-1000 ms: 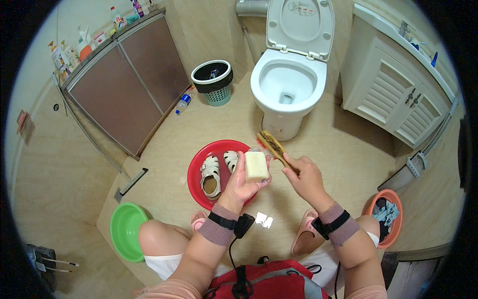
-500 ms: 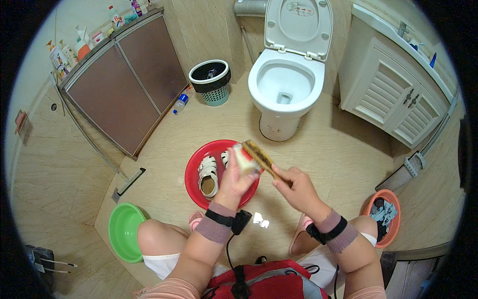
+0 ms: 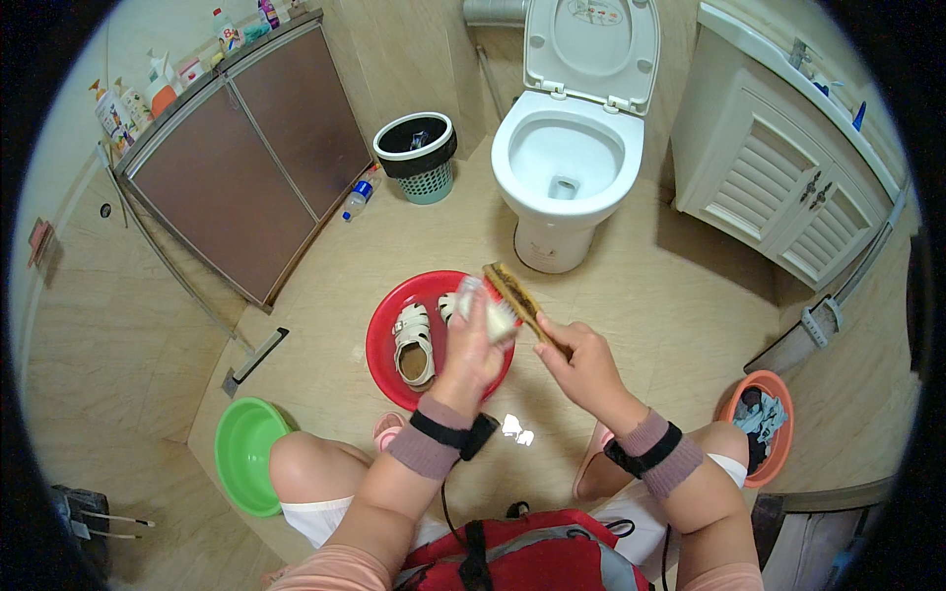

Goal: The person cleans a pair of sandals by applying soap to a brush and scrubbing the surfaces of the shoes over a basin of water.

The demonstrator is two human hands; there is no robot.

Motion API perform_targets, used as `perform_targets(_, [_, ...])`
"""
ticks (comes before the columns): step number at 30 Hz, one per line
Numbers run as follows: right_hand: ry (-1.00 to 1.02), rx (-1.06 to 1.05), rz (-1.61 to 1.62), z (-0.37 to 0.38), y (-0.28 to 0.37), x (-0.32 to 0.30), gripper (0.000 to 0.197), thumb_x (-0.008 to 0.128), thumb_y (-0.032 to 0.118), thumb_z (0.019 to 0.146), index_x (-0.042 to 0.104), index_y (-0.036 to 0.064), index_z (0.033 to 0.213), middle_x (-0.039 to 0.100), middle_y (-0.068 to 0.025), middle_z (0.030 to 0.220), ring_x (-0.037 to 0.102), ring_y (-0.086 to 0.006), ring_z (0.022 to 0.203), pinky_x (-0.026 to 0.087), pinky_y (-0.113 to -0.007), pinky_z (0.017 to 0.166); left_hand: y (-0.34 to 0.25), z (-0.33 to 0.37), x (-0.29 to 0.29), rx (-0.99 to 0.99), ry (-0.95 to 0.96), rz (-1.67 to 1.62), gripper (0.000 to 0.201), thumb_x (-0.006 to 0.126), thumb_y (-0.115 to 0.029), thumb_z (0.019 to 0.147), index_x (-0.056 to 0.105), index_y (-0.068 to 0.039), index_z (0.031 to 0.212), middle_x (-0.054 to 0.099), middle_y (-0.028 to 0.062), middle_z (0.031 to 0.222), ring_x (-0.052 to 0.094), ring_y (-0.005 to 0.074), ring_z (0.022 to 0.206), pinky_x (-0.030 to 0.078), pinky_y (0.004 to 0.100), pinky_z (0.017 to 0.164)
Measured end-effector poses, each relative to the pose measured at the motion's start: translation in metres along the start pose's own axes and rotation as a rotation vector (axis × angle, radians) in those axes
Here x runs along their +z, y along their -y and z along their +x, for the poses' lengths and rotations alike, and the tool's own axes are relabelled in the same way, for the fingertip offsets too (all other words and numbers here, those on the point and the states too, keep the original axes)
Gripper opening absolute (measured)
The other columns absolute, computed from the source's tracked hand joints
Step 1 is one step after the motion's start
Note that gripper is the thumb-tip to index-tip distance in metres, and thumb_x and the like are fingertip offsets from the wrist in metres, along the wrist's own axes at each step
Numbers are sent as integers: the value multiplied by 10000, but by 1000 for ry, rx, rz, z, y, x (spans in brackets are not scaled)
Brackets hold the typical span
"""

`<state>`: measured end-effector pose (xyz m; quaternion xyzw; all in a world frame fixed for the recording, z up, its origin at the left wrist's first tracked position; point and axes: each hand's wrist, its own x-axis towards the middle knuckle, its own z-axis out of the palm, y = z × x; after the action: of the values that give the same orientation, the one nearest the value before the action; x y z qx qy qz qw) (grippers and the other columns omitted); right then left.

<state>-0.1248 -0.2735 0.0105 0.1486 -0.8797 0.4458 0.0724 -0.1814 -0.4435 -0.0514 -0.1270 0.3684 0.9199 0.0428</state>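
Observation:
In my left hand, held over the red basin, is a pale whitish block, smeared by motion; I cannot tell its exact kind. My right hand is closed around the handle of a wooden scrub brush. The brush head lies against the block, with some red showing between them. Below, in the red basin, sits a white strappy sandal. Part of a second white sandal shows beside it, the rest hidden by my left hand.
A green basin stands left of my knee, and an orange basin with clothes on the right. Ahead are a toilet, a bin, a bottle lying on the floor and a white cabinet.
The brush and the pale block have shifted slightly right and stay against each other. My left hand has moved a little to the right with the block.

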Motion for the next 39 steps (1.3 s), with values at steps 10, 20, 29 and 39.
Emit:
perform_targets(10, [3,54,-36,1,-2,9,418,692,194,834,636,90,1236,579,-177,765,584,-311,703,475,-396,668,12,-3,5,232,-54,163,262,599,-243,961,527,-105,1172,647,39,1013,649,162,870,559,325,717])
perform_targets(20, [-54,56,23,1,-8,14,385,669,137,849,631,52,1223,622,-190,791,597,-269,691,482,-350,677,22,-12,10,187,-39,57,335,647,-196,933,520,-85,1223,637,31,1019,631,139,828,551,303,703])
perform_targets(29, [94,127,78,-3,-6,14,401,661,212,845,638,82,1223,650,-254,865,635,-393,814,511,-418,766,12,-1,0,210,-134,27,280,615,-200,953,530,-90,1195,639,37,985,647,161,811,570,347,667])
perform_targets(39, [-4,86,218,4,-25,21,367,637,142,895,617,-2,1232,655,-71,795,569,-172,641,473,-273,617,8,-7,8,198,-59,125,321,664,-145,918,524,-70,1197,632,45,975,631,140,833,550,315,720])
